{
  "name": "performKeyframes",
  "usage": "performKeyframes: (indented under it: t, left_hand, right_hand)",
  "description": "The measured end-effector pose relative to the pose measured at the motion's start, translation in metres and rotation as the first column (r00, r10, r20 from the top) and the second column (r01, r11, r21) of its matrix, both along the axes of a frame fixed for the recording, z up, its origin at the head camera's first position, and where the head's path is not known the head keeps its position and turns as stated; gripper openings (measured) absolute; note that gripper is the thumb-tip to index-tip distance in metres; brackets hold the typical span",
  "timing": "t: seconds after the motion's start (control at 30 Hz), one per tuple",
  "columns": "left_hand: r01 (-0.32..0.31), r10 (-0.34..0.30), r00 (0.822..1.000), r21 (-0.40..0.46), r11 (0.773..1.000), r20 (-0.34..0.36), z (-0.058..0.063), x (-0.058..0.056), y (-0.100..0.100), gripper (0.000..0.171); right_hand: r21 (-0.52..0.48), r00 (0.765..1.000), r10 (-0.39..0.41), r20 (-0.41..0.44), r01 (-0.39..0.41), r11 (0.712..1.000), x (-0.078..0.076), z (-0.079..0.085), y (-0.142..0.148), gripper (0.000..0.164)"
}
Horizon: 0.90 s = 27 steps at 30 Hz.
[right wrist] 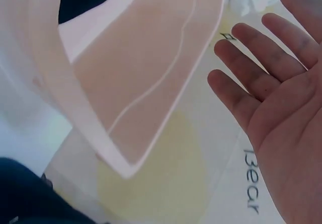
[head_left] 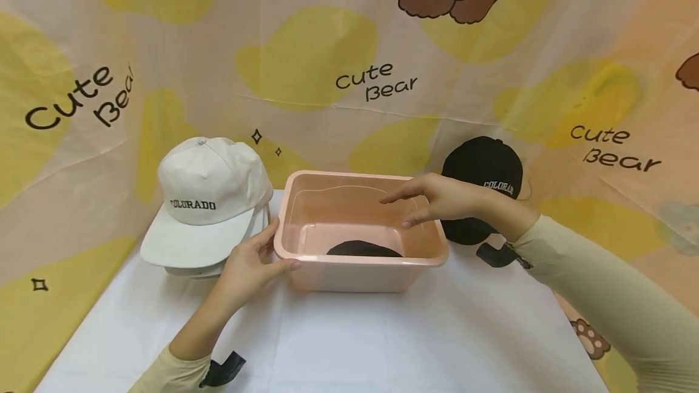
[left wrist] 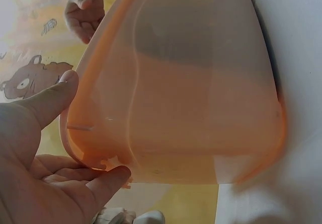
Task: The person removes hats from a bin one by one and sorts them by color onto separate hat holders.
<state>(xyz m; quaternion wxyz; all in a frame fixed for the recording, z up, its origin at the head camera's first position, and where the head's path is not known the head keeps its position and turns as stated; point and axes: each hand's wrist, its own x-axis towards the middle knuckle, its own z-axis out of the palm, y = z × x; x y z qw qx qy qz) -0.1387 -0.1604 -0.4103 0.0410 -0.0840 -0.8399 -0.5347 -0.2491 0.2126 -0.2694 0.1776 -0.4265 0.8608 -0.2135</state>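
Observation:
A peach plastic bin [head_left: 349, 275] stands on the white table, with a black item [head_left: 364, 249], partly hidden by the front wall, lying inside. My left hand [head_left: 251, 265] grips the bin at its left front corner; in the left wrist view the thumb [left wrist: 70, 83] lies at the rim and the fingers reach around the wall. Above the bin's right part hovers my right hand [head_left: 442, 196], its fingers loosely extended and holding nothing. The right wrist view shows the spread fingers [right wrist: 261, 58] beside the rim.
Left of the bin, a stack of white caps [head_left: 202, 199] with COLORADO lettering stands close to my left hand. A black COLORADO cap [head_left: 480, 162] is at the right, partly behind my right forearm. A patterned cloth [head_left: 306, 53] hangs behind the table [head_left: 349, 344].

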Motion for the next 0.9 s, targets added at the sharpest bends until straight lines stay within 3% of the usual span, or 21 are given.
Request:
performKeyframes:
  t: [0.27,0.47,0.8,0.9]
  left_hand:
    - [-0.003,0.003,1.000,-0.027,1.000,0.003,-0.001,-0.001,0.001,0.104]
    - [-0.004,0.004,1.000,-0.025,1.000,0.002,-0.002,0.000,0.000,0.104]
    - [0.006,-0.006,1.000,0.006,1.000,0.006,-0.003,-0.001,0.000,0.104]
    - [0.002,-0.002,1.000,-0.003,1.000,0.003,-0.003,-0.001,0.000,0.103]
  right_hand:
    - [0.027,0.988,0.079,0.130,-0.083,0.996,-0.014,-0.016,-0.024,0.060]
    - [0.031,0.954,0.137,0.268,-0.150,0.988,-0.020,-0.028,-0.045,0.061]
    - [0.040,0.911,0.172,0.375,-0.201,0.979,-0.023,-0.043,-0.062,0.060]
    - [0.033,0.877,0.179,0.446,-0.216,0.976,-0.024,-0.048,-0.065,0.061]
